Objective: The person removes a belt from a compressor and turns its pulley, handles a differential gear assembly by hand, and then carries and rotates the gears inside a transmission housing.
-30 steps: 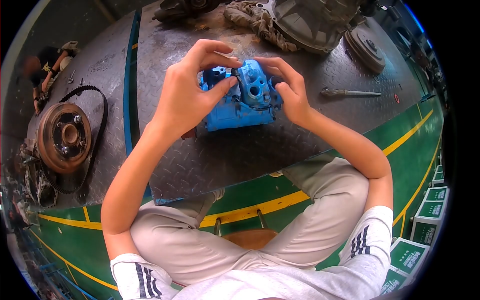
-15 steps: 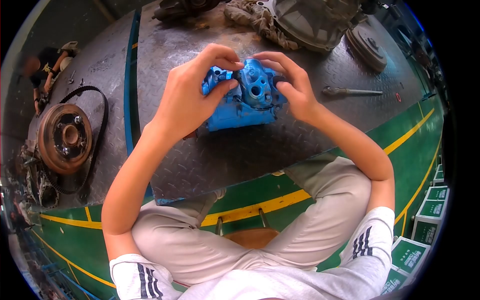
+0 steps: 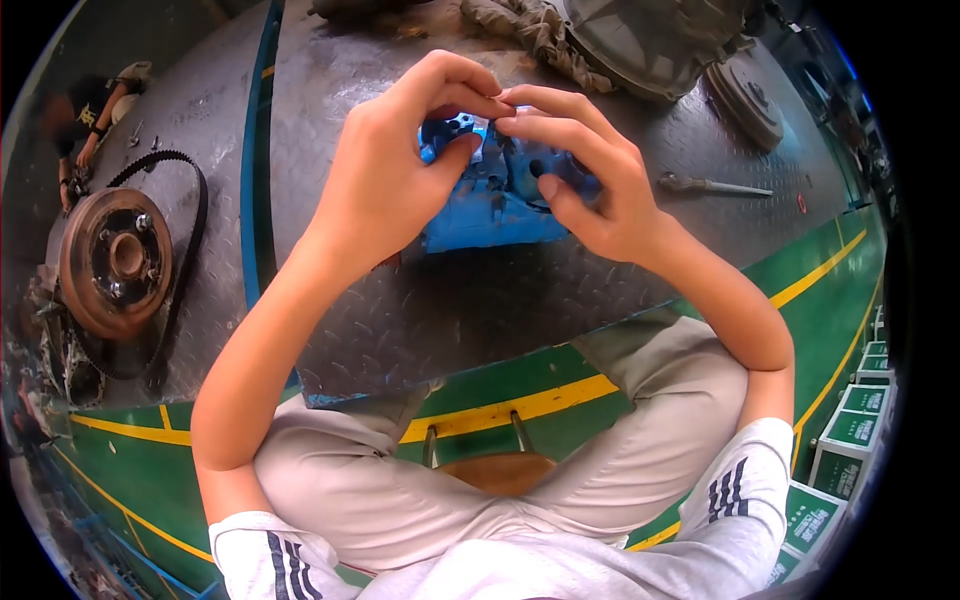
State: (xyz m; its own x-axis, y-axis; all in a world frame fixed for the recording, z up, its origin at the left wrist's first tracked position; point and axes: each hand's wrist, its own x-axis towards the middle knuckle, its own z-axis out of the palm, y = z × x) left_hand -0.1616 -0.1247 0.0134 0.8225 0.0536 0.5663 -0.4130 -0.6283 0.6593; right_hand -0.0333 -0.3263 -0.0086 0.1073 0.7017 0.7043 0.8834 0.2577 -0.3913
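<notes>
A blue-painted metal housing with bolt holes and a raised upper part rests on the steel tabletop before me. My left hand curls round its left side, thumb against the upper part and fingers arched over the top. From the other side my right hand wraps over it, its thumb at the front near a round hole. The fingertips of both hands meet above the housing and cover much of its top. Whether a small piece sits between those fingertips I cannot make out.
A rusty brake drum and a toothed belt lie on the left table. Toward the right are a ratchet-like tool, a red ring, a disc and a large grey casing. Another person is at far left.
My right fingers have moved left over the raised upper part, now hiding most of it, and meet my left fingertips. Its thumb has shifted to the front. The view has shifted slightly.
</notes>
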